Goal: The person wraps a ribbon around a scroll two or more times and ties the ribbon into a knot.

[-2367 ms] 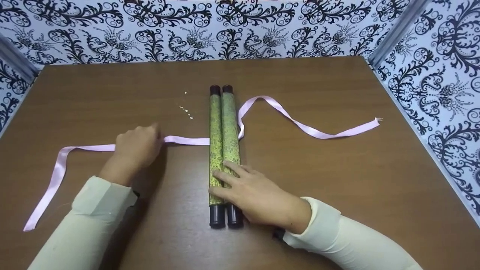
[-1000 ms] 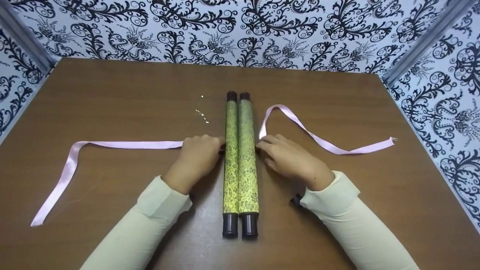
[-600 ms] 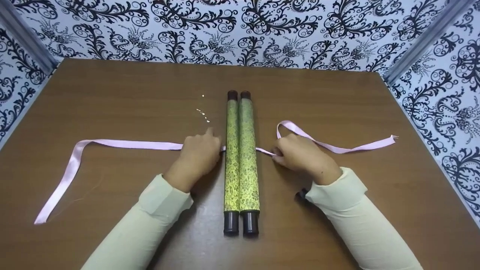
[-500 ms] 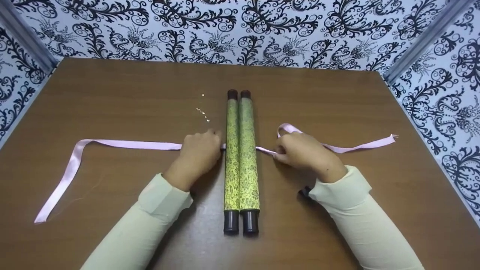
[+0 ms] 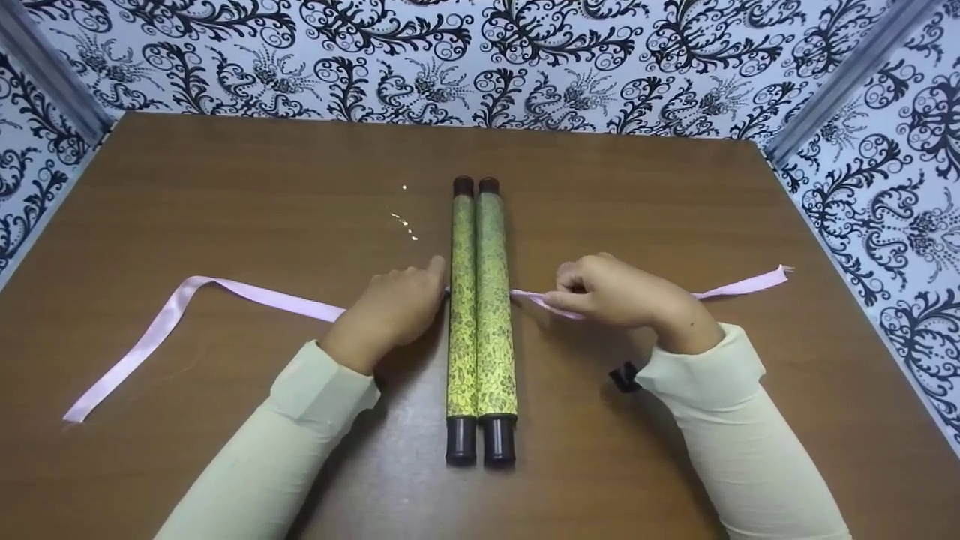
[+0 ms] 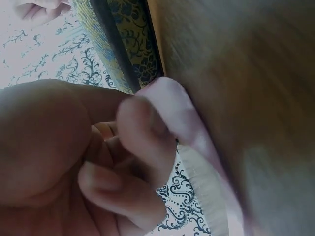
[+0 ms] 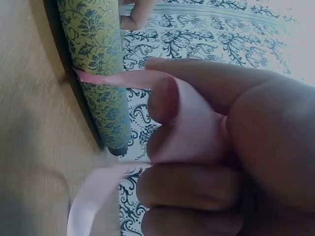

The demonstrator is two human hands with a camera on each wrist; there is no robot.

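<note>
A two-roller scroll [image 5: 495, 345] in yellow-green patterned cloth, with dark end caps, lies lengthwise on the brown table [image 5: 630, 465]. A pink satin ribbon [image 5: 270, 296] runs crosswise underneath it. My right hand [image 5: 615, 289] grips the ribbon to the right of the scroll; the right wrist view shows the ribbon [image 7: 197, 123] wrapped over the curled fingers. Close against the scroll's left side, my left hand [image 5: 390, 307] pinches the ribbon near where it goes under. In the left wrist view the ribbon [image 6: 179, 108] passes beside curled fingers [image 6: 142, 128], and the exact pinch is partly hidden.
Small pale flecks [image 5: 405, 223] lie on the table left of the scroll. The ribbon's left tail reaches toward the near left, and its right tail ends at the far right. Black-and-white patterned walls [image 5: 450, 67] border the table at the back and sides.
My right hand has drawn away to the right with the ribbon, and the loop there has gone from sight. The left hand came to the scroll's side and stayed; its ribbon tail shifted.
</note>
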